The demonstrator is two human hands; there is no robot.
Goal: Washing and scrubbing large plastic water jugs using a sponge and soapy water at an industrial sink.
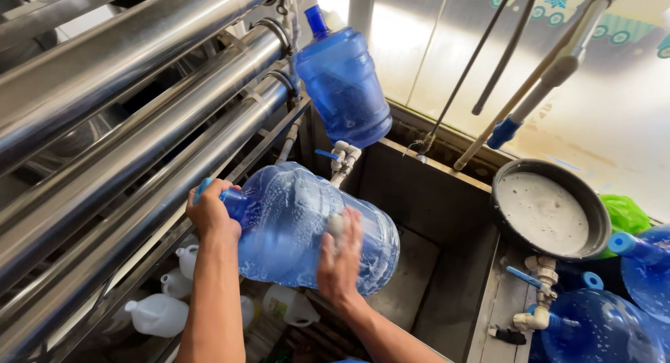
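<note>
Both forearms reach up from the bottom edge toward a large blue water jug (307, 227), which lies on its side, wet and soapy, above the near-left corner of a deep metal sink (426, 265). Left hand (211, 211) is clenched around the jug's neck, which points left. Right hand (340, 258) presses flat against the jug's side with fingers spread, a small pale object under the fingertips that I cannot make out. Below the jug, white plastic containers (159, 313) stand on the floor beneath long steel pipes (125, 132) running along the left. On the sink's right rim sits a dark round basin (548, 209) of foamy water, with more blue jugs (600, 328) just beside it. Farther back, another blue jug (342, 80) stands tilted at the sink's far-left corner.
</note>
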